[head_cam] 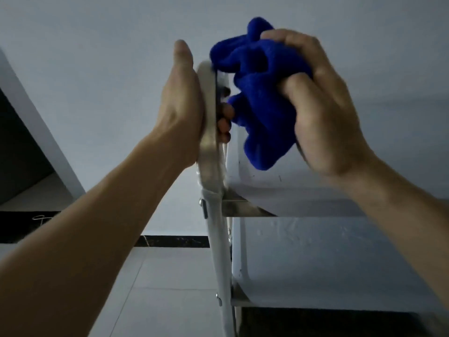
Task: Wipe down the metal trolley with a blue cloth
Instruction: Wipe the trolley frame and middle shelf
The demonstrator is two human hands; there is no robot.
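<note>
Fingers (pixel 224 117) of the left hand (pixel 181 113) curl round the flat steel handle bar (pixel 209 122) of the metal trolley (pixel 315 263), their tips showing on the far side while the palm presses the near face, so that hand is closed on the bar. At about two o'clock from it, the right hand (pixel 323 100) is clenched on a bunched blue cloth (pixel 257 93), thumb and fingers sunk into the folds, with loose lobes spilling out toward nine and six o'clock. One lobe touches the top curve of the bar; another hangs just beside the left fingertips (whether it touches them I cannot tell). The likeliest trouble, as I judge it, is poor coverage: a cloth wadded this tightly meets the metal only at a few bulges, so streaks could be left, and the gripping left hand masks the stretch of bar beneath it. A hard push could also roll or tip the trolley if the left grip slackens. Both forearms reach up and forward, the left wrist straight along the bar, the right bent inward toward ten o'clock. Below, toward five o'clock, the trolley's shelves look untouched by either hand.
</note>
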